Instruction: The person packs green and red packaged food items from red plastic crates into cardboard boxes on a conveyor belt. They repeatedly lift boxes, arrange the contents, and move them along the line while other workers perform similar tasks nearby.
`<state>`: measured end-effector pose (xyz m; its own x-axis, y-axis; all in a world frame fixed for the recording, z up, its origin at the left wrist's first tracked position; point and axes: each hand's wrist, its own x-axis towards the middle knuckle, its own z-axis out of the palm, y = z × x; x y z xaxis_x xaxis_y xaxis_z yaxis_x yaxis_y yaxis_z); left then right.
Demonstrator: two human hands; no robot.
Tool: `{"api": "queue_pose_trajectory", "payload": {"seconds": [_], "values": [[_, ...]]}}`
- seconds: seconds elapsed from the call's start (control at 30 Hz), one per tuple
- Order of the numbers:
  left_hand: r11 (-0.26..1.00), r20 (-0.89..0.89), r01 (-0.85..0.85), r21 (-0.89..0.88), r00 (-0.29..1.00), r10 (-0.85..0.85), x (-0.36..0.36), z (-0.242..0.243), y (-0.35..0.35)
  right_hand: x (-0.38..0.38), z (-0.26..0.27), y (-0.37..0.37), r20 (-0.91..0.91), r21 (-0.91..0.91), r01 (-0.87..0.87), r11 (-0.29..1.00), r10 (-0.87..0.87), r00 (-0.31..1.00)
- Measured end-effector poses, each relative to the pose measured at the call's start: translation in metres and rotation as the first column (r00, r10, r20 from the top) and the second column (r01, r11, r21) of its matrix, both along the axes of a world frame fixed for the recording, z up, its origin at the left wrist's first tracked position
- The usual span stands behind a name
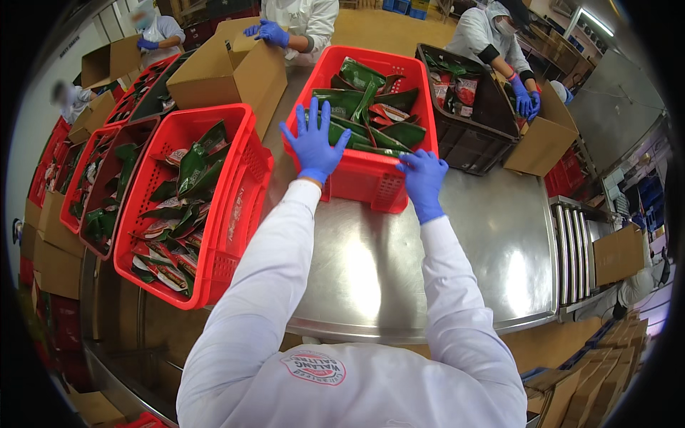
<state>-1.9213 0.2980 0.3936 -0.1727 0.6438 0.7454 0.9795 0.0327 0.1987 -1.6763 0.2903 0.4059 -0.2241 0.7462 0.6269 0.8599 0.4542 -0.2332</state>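
Observation:
A red perforated plastic crate (356, 184) stands before me on a stainless steel table (369, 257). Green-backed plastic pouches (364, 109) fill it, piled at various angles, some showing printed red fronts. My left hand (317, 144), in a blue glove, is spread wide over the crate's near left corner, its fingers reaching above the pouches. Whether its palm touches the rim is unclear. At the near right corner, my right hand (424, 179), also gloved in blue, has its fingers curled over the crate's rim, beside the end of a green pouch.
Another red crate (257, 155) of pouches stands left, with more filled crates beyond. A dark crate (471, 139) is at right. Across the table, co-workers' gloved hands are at an open cardboard box (203, 88) and another box (543, 139). A roller conveyor (572, 257) adjoins the table's right edge.

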Motion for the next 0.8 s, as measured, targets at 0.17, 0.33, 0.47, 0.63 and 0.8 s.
{"api": "queue_pose_trajectory", "payload": {"seconds": [0.17,0.33,0.47,0.63,0.8], "values": [[0.973,0.264,0.216,-0.084,0.946,-0.188,-0.022,0.019,0.060,-0.029,-0.008,0.077,-0.009,0.012,0.077,0.997,-0.077,0.997],[0.865,0.203,0.493,-0.090,0.859,-0.469,0.008,0.001,-0.041,-0.053,-0.014,0.149,0.030,-0.036,0.197,0.980,-0.196,0.980],[0.737,0.116,0.499,-0.455,0.854,-0.507,-0.003,-0.024,-0.223,-0.060,-0.008,0.198,0.095,-0.087,0.257,0.962,-0.249,0.964],[0.848,0.467,0.257,-0.463,0.884,-0.013,-0.041,-0.028,-0.438,-0.055,0.021,0.216,0.166,-0.147,0.451,0.880,-0.427,0.889],[0.852,0.536,-0.360,-0.379,0.666,0.519,-0.055,-0.022,-0.575,-0.113,0.061,0.120,-0.336,-0.061,-0.235,0.970,0.202,0.920]]}}
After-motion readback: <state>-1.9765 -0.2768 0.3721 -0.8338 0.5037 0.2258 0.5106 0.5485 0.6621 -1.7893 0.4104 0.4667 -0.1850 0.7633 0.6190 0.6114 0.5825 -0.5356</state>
